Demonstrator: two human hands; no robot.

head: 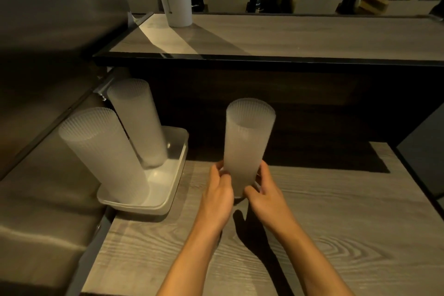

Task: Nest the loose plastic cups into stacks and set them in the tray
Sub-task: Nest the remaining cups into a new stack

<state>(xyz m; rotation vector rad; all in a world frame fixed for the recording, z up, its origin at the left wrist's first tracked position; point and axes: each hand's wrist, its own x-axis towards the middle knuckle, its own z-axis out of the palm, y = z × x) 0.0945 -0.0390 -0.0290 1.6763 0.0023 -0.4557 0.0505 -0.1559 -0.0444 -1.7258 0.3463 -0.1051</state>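
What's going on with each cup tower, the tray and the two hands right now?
Near cup stack: standing in the tray, leaning.
Far cup stack: standing in the tray, leaning.
Held cup stack: upright over the table, outside the tray.
Tray: on the table's left edge, holding two stacks.
Left hand: gripping the held stack's base.
Right hand: gripping the held stack's base.

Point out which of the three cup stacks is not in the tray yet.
The stack on the right, gripped near its base by the left hand and right hand over the table. The other two stacks stand in the tray.
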